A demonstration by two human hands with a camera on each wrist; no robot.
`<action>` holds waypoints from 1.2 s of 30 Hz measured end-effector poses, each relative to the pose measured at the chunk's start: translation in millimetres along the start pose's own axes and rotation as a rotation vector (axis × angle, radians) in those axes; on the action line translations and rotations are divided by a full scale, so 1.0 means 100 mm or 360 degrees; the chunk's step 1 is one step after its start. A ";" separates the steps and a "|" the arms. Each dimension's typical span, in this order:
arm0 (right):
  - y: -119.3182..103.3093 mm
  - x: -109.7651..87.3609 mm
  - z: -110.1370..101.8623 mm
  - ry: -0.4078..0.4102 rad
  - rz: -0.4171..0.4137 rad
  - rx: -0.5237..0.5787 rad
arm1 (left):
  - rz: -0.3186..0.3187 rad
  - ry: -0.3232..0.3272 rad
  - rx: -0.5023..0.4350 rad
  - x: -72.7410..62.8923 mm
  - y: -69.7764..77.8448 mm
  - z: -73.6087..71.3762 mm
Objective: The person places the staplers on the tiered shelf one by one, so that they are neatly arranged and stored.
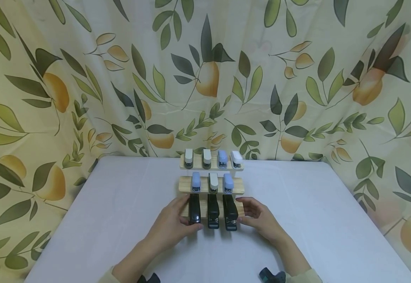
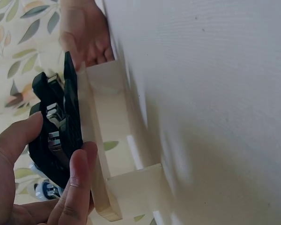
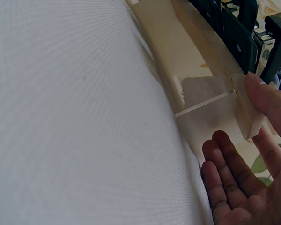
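Note:
Three black staplers stand side by side on the front wooden shelf (image 1: 204, 212) of a stepped stand. My left hand (image 1: 171, 222) grips the leftmost black stapler (image 1: 194, 208), its digits at the top and the base near the front end in the left wrist view. The middle black stapler (image 1: 213, 210) and the right black stapler (image 1: 230, 212) overhang the shelf's front edge. At the shelf's right end, my right hand (image 1: 258, 218) holds the wooden board (image 3: 248, 112) with thumb and index finger. Its other fingers curl beside the clear support panel (image 3: 208, 112).
Behind, the middle shelf (image 1: 184, 184) bears two blue mini staplers and a whitish one. Several mini staplers, whitish and blue, stand on the back shelf (image 1: 215, 162). A white cloth (image 1: 120, 196) covers the table, and a leaf-patterned curtain (image 1: 226, 78) hangs behind it.

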State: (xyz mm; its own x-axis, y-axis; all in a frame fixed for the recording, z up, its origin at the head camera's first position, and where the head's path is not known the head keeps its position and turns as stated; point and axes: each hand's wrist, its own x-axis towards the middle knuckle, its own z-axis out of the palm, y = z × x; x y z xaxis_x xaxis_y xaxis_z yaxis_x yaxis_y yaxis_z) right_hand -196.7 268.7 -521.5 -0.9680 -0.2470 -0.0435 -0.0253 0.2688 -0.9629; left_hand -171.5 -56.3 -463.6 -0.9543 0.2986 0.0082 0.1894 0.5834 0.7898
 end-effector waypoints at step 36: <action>0.03 -0.03 -0.05 0.0047 0.0024 -0.0024 | -0.0043 -0.0015 -0.0085 0.04 -0.09 -0.08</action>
State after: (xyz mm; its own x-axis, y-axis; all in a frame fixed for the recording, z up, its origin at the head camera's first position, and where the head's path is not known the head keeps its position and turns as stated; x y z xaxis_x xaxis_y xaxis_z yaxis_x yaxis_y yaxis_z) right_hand -195.0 274.8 -523.3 -0.9753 -0.2154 -0.0497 -0.0144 0.2863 -0.9580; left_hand -179.1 -65.7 -465.8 -0.9566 0.2906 -0.0195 0.1505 0.5504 0.8213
